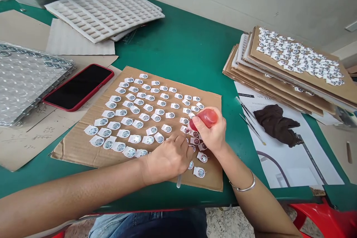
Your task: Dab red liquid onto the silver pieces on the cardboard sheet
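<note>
Head view. Right hand (213, 134) closed around a small red bottle (206, 118), held tilted, its nozzle end pointing down-left toward the parts directly below the fingers. The bottle's body shows above the thumb; its tip is hidden among the fingers, so contact with a part cannot be told.

Left hand (169, 158) lies palm down on the cardboard sheet (75, 145), fingers curled round a thin pale stick (179, 181) whose lower end juts out beneath the hand toward the desk edge. Fingertips sit just beside the right hand, touching or nearly touching the parts under the bottle.

The sheet lies flat on the green desk (178, 44) and carries rows of small round metal parts (126, 121) on white tabs. The rows fill the sheet from its left side up to both hands; a few more parts (200, 172) lie just below the right hand, near the sheet's right edge.

Around: red phone (78, 86) face up, left of the sheet. White moulded trays (106, 13) at upper left. Stack of cardboard sheets (292, 70) at right, the top one covered with similar parts. Dark cloth (276, 122) and thin metal tools (249, 119) on white paper, right of the right hand. Silver bangle (245, 187) on the right wrist.
</note>
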`<act>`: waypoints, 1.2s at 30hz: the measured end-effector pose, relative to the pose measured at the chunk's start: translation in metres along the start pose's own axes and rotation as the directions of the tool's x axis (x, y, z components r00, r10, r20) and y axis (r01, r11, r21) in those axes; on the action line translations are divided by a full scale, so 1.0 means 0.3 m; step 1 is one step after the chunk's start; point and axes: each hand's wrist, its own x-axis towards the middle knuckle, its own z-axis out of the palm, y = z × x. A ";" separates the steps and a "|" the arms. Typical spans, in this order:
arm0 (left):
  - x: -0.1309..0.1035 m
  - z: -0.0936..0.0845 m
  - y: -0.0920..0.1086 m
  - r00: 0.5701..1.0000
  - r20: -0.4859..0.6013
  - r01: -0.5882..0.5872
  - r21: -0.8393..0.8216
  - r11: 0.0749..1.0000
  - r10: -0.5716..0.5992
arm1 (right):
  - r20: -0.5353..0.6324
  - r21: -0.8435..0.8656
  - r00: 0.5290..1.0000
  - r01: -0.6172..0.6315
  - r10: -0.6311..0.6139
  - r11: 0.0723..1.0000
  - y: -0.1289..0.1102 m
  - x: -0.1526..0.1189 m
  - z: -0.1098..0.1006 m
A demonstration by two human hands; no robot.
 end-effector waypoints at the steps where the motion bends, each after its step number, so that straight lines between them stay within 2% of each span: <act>1: 0.000 -0.001 0.000 1.000 -0.003 -0.001 0.002 1.000 0.001 | 0.002 0.000 1.000 0.001 -0.001 1.000 0.000 0.000 0.000; 17: 0.002 0.006 -0.004 1.000 -0.023 0.009 -0.011 1.000 -0.010 | -0.012 -0.007 1.000 0.015 -0.015 1.000 0.009 -0.001 0.000; 26: 0.004 -0.006 -0.007 1.000 -0.020 0.001 -0.008 1.000 -0.001 | -0.021 -0.026 1.000 -0.017 0.016 1.000 0.016 -0.001 -0.004; 36: 0.006 -0.011 -0.012 1.000 0.029 -0.006 -0.019 1.000 0.007 | -0.031 -0.022 0.999 -0.018 0.017 1.000 0.024 0.002 -0.007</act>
